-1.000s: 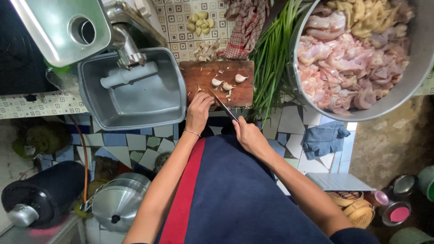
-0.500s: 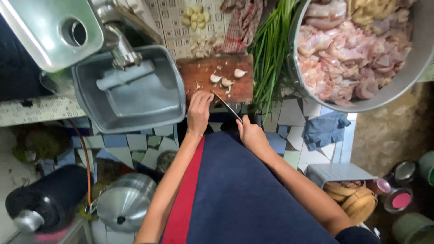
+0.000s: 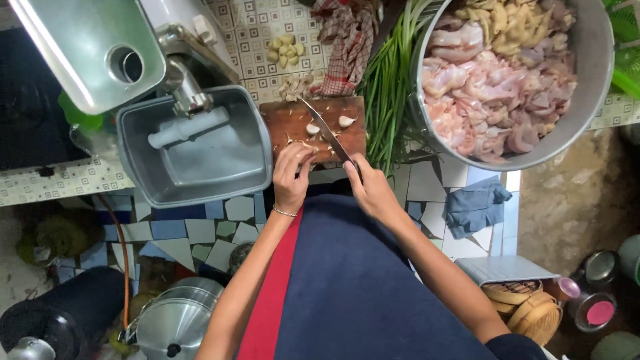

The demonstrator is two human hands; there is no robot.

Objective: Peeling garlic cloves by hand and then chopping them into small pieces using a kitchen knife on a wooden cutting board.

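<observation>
On the wooden cutting board [image 3: 293, 123], at its near edge, we log our left hand [image 3: 291, 175], fingers curled together and pinching a garlic clove [image 3: 301, 145] against the wood. Just right of the board's near corner, our right hand [image 3: 371, 190] is closed around the handle of a knife [image 3: 325, 130], the blade slanting across the board. Two peeled cloves [image 3: 313, 129] lie beside the blade. Left of the board: grey metal tray [image 3: 200, 143] under a meat grinder [image 3: 180, 80]. Right of the board: green onions [image 3: 390, 87], then a large bowl [image 3: 587, 100] of raw chicken [image 3: 500, 87].
</observation>
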